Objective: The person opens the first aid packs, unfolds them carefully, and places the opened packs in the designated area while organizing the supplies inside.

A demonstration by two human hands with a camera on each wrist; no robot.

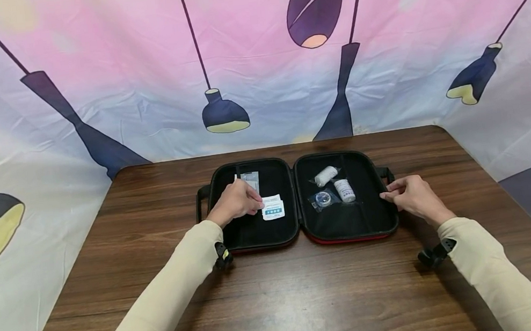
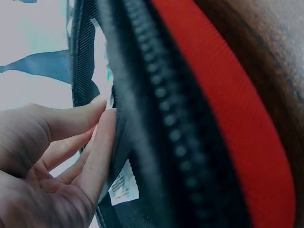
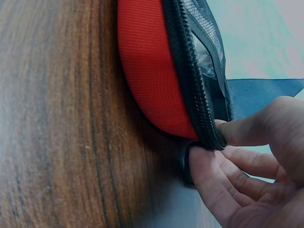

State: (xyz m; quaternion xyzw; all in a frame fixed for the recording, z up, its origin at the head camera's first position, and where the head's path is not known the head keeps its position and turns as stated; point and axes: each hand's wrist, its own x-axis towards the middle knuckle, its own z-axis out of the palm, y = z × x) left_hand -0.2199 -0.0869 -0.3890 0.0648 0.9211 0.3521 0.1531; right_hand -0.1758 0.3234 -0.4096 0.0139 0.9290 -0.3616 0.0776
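An open zip case [image 1: 282,234], black inside with a red outer shell [image 3: 147,66], lies unfolded on the table. Over its left half, my left hand [image 1: 236,202] pinches a small white packet [image 2: 101,59] between thumb and fingers. White packets with blue print [image 1: 273,210] lie right beside those fingertips, and a clear packet [image 1: 250,180] sits behind the hand. My right hand [image 1: 415,196] grips the zippered rim [image 3: 209,135] of the right half between thumb and fingers. In that half are a white roll [image 1: 326,176], a small white bottle [image 1: 345,190] and a bagged round item [image 1: 323,199].
The brown wooden table [image 1: 280,304] extends in front of and around the case. Black handles stick out at both sides, the left handle [image 1: 200,202] near my left wrist. A patterned cloth [image 1: 265,68] hangs behind the table.
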